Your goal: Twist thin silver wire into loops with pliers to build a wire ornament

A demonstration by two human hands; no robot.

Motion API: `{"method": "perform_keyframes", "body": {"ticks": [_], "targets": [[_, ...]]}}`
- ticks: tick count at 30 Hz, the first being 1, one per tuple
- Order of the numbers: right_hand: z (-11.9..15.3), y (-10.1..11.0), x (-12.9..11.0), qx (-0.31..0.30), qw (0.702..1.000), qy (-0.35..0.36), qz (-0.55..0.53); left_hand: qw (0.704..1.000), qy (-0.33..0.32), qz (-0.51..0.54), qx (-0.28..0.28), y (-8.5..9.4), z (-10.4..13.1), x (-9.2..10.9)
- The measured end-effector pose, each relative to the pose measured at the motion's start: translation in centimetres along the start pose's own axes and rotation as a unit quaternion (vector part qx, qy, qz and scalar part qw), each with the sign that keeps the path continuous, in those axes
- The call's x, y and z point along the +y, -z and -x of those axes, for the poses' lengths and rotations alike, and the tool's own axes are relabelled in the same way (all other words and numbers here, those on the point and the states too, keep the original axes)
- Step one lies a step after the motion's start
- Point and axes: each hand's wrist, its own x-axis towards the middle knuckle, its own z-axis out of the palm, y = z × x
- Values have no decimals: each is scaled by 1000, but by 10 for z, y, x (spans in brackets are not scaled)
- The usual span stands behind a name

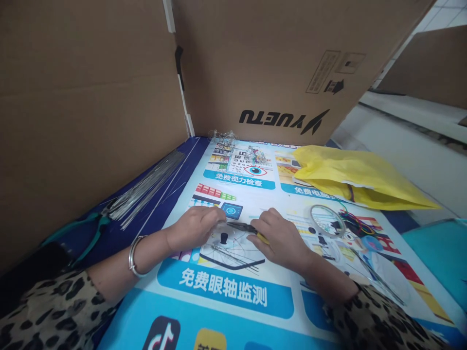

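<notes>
My right hand (280, 240) is closed around needle-nose pliers (242, 227) with dark jaws and yellow handles. The jaws point left and reach the fingertips of my left hand (197, 228). My left fingers are pinched together at the plier tips; whatever they hold is too small to make out. Below both hands, several thin wires (235, 257) lie on the printed poster sheet (222, 304). A silver bangle (134, 257) circles my left wrist.
At left lie a bundle of straight wires (148, 187) and teal-handled pliers (97, 231). Tangled wire pieces (255, 155) sit at the back. A yellow bag (357, 175), a clear ring-shaped roll (327, 220) and coloured cords (359, 221) are at right. Cardboard panels (255, 63) stand behind.
</notes>
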Motion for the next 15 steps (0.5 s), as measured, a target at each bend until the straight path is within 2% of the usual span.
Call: {"method": "perform_keyframes", "body": {"ticks": [6, 12, 15], "targets": [[2, 0, 0, 26, 1000, 12, 13, 998, -6, 35, 50, -1, 1, 2], [1, 1, 1, 21, 1000, -4, -7, 998, 21, 27, 45, 0, -1, 1], [1, 1, 2, 24, 1000, -2, -15, 999, 14, 16, 41, -2, 1, -1]]}}
